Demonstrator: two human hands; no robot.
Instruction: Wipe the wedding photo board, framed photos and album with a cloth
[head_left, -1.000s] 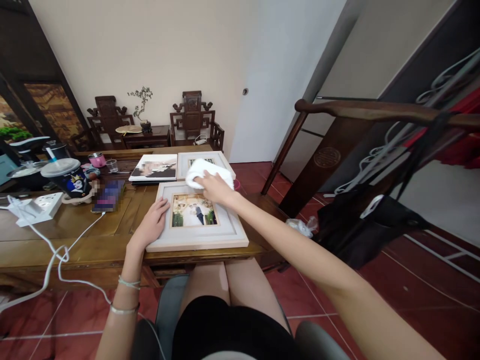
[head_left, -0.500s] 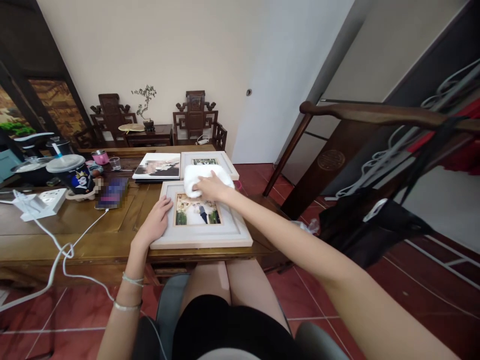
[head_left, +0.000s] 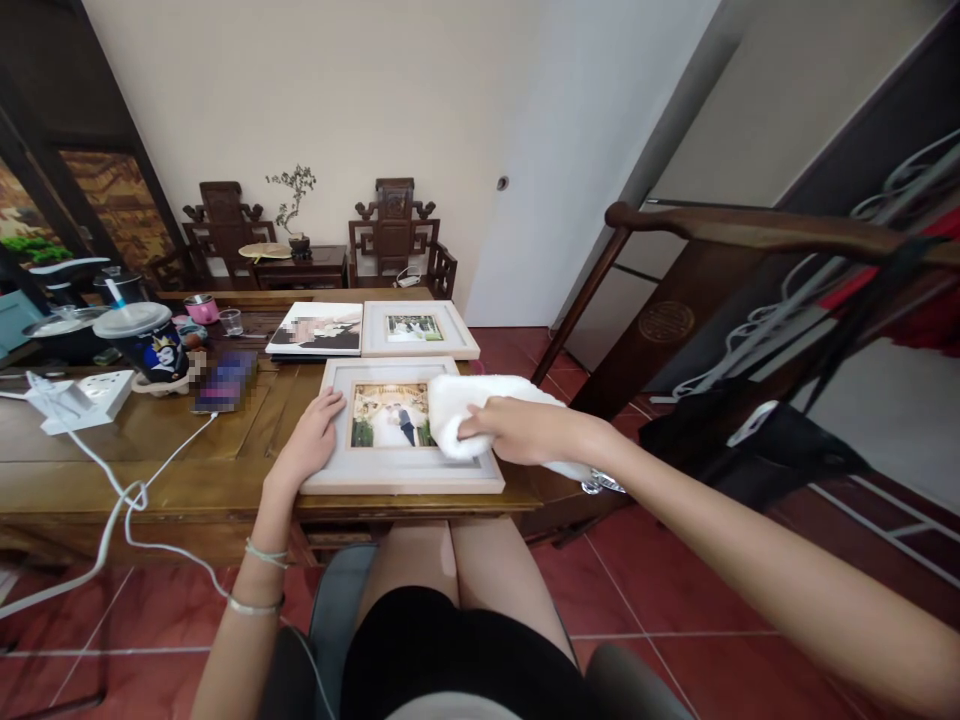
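Observation:
A pale wooden picture frame (head_left: pixel 397 476) with a photo in its middle lies flat at the near edge of a brown wooden table (head_left: pixel 150 460). My left hand (head_left: pixel 313 440) rests flat on the frame's left side. My right hand (head_left: pixel 517 428) presses a white cloth (head_left: pixel 454 410) onto the frame's right side, fingers closed on the cloth.
Behind lie a second framed photo (head_left: pixel 417 330) and a frameless print (head_left: pixel 315 330). To the left are a phone (head_left: pixel 222 383) on a white cable, a power strip (head_left: pixel 79 400), a lidded cup (head_left: pixel 144 345) and small dishes. A dark wooden rail (head_left: pixel 750 230) stands on the right.
My right hand has slid the cloth from the frame's top edge down to its right side. The left hand has stayed on the frame.

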